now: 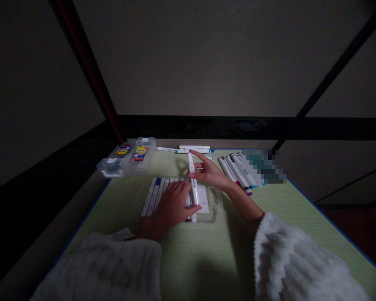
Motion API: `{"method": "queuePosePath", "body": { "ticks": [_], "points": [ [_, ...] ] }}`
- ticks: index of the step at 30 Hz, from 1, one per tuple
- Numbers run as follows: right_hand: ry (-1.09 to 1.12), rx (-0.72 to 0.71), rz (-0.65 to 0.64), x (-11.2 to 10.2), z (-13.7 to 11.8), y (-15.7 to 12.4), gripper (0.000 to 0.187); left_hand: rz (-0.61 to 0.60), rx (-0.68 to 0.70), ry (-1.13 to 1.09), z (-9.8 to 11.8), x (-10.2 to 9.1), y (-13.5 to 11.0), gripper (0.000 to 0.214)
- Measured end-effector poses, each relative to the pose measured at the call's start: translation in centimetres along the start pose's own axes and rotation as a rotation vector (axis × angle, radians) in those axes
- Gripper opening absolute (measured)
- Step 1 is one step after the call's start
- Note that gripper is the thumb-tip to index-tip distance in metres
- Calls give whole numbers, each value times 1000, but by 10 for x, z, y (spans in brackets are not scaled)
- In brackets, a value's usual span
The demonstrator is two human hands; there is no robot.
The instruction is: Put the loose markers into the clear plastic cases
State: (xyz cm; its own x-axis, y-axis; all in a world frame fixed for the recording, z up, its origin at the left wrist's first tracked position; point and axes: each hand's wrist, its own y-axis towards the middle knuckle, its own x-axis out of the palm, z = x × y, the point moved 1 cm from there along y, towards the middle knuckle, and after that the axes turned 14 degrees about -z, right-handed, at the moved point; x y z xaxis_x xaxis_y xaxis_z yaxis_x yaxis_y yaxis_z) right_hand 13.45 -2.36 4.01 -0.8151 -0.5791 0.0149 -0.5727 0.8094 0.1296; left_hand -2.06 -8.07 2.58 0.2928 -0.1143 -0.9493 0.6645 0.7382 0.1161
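A white marker (pixel 192 177) with pinkish ends stands out above an open clear plastic case (pixel 214 215). My right hand (pixel 211 171) grips its upper part between thumb and fingers, the index finger reaching to the top end. Bent over the case, my left hand (pixel 172 198) has its thumb against the marker's lower end and its fingertips at the marker's side. Beneath that hand, a row of white markers (pixel 150 198) lies side by side in the left part of the case, partly hidden. A white card (pixel 203 198) shows in the case's right part.
Several loose markers (pixel 238 171) lie at the right, beside a pixelated patch. More markers (pixel 194 147) rest along the table's back edge. A clear latched case (pixel 128 159) with colourful labels sits at the back left. Behind the greenish table (pixel 194 259) rises a wall.
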Motion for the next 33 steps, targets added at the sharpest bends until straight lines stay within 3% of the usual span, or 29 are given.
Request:
{"method": "queuePosePath", "body": {
  "ticks": [7,17,25,33],
  "points": [
    [48,47,157,4,-2,3,52,25,-18,-3,0,-1,0,32],
    [43,90,238,0,-7,1,39,38,2,20,-2,2,-1,33],
    [-113,168,259,-26,-16,-9,30,30,-1,37,-2,2,-2,31],
    [-183,228,389,-65,-31,-33,30,19,-6,44,-4,3,-2,29]
  ]
}}
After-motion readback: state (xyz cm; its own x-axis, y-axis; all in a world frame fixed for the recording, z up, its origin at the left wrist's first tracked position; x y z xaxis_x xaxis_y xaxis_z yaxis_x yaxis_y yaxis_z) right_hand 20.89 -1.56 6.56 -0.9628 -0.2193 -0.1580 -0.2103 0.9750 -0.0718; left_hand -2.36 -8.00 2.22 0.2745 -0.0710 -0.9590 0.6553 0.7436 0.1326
